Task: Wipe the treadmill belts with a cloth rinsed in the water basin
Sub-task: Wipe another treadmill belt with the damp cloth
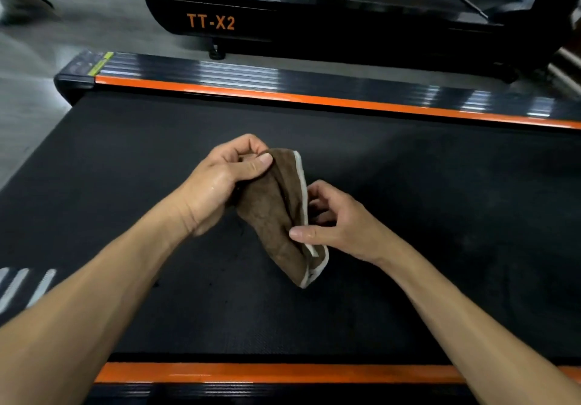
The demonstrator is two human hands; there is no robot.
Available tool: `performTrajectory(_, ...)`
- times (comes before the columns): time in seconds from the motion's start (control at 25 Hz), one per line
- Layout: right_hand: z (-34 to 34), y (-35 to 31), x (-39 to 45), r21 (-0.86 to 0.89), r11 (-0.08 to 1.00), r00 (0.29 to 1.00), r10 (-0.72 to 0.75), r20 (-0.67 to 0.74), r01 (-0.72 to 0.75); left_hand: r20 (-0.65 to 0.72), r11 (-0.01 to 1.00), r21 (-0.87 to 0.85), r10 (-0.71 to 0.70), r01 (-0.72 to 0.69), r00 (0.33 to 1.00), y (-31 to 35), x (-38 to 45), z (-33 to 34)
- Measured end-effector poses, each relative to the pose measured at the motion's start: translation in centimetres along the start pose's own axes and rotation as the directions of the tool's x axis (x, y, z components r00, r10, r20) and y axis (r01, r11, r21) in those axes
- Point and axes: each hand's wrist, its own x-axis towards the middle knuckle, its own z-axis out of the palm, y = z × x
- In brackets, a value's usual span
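Observation:
A brown cloth (273, 212) with a white hem is folded lengthwise and held just above the black treadmill belt (440, 216). My left hand (220, 181) pinches the cloth's upper end between thumb and curled fingers. My right hand (333, 225) pinches the white hem lower down, thumb on top. The cloth's lower end hangs free near the belt. No water basin is in view.
Orange strips and ribbed black side rails run along the belt's far edge (314, 98) and near edge (267, 373). A second black treadmill marked TT-X2 (213, 22) stands beyond on the grey floor (47, 43).

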Motion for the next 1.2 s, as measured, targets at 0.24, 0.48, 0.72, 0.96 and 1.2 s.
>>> performTrajectory(0.24,0.1,0.0,2.3,0.371,0.887,0.947,0.318,-0.053,-0.277,-0.303,0.909,0.343,-0.133,0.238,0.944,-1.2,0.7,-0.9)
performTrajectory(0.48,-5.1,-5.9,5.6,0.164,0.945,0.818,-0.148,-0.556,0.282,-0.324,0.978,0.024,0.205,-0.209,0.924,1.4,2.1,0.0)
performTrajectory(0.72,-5.5,-6.0,1.5,0.096,0.958,0.867,-0.201,-0.456,0.272,-0.156,0.948,0.202,0.279,-0.246,0.948,1.8,1.5,-1.6)
performTrajectory(0.96,0.4,1.3,-6.3,0.266,0.930,0.963,0.270,-0.023,-0.255,0.315,0.849,0.513,-0.328,0.132,0.891,-3.8,-1.5,-2.4)
performTrajectory(1.2,1.6,2.9,-5.2,0.297,0.896,0.915,0.380,-0.134,-0.329,0.210,0.773,0.611,-0.367,0.172,0.906,-5.9,-2.2,-1.7)
